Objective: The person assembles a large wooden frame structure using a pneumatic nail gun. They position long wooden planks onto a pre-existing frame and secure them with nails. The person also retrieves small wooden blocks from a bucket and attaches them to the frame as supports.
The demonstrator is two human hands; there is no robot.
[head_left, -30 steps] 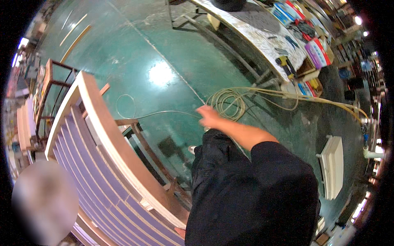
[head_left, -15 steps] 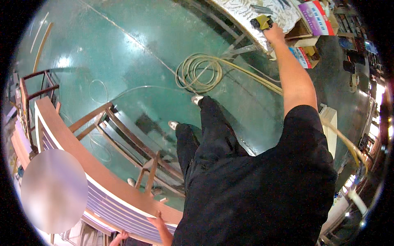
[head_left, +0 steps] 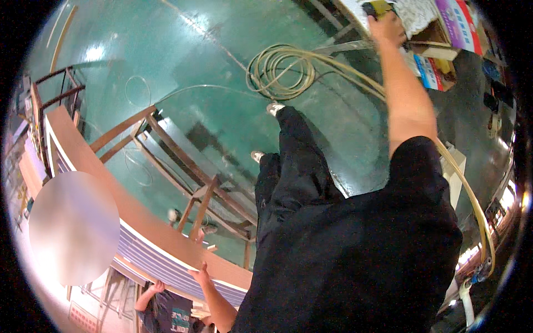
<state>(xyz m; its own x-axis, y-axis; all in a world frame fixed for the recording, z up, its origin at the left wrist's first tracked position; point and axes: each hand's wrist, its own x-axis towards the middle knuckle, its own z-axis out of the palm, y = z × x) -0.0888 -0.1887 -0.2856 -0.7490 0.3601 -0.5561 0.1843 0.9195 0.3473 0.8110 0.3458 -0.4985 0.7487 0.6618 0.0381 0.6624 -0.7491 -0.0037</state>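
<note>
Floor [head_left: 177, 55] of glossy green spreads beneath us, crossed by a pale line toward twelve o'clock, where a yellowish hose [head_left: 302, 58] lies coiled. At one o'clock our right hand [head_left: 387, 29] is wrapped around a yellow-and-black tool [head_left: 382, 7] at the edge of a pale-topped worktable [head_left: 352, 11]; printed boxes [head_left: 463, 25] stand at two. A curved wooden panel [head_left: 158, 233] with purple-grey strips sweeps from seven to past nine o'clock. Against its edge at seven lies our left hand [head_left: 201, 272], thumb and fingers parted; whether it grips, we cannot tell. A co-worker's hand [head_left: 158, 287] is also at the panel. At nine stands a wooden trestle [head_left: 183, 151].
</note>
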